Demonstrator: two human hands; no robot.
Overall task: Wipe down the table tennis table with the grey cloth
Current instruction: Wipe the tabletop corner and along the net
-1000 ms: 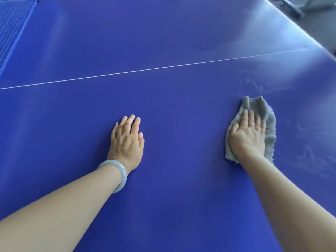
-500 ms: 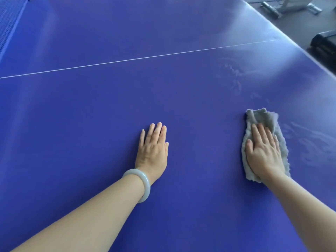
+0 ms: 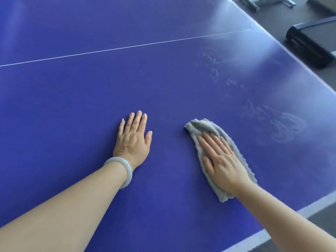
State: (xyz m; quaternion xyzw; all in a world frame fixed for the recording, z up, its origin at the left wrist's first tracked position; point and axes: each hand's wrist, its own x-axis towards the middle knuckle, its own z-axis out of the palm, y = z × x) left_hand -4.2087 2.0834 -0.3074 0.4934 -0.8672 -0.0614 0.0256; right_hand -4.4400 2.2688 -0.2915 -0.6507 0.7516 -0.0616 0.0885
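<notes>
right hand (image 3: 222, 163) presses grey cloth (image 3: 203, 125) flat on table (image 3: 72, 106)

Two hands (image 3: 133, 140) (image 3: 222, 166), one cloth (image 3: 200, 125), one table (image 3: 81, 99), one bangle (image 3: 126, 167).

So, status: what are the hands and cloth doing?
Right hand flat, pressing grey cloth on the table. Left hand flat on bare surface. Wet streaks right of cloth. Nothing seen in its way.
</notes>
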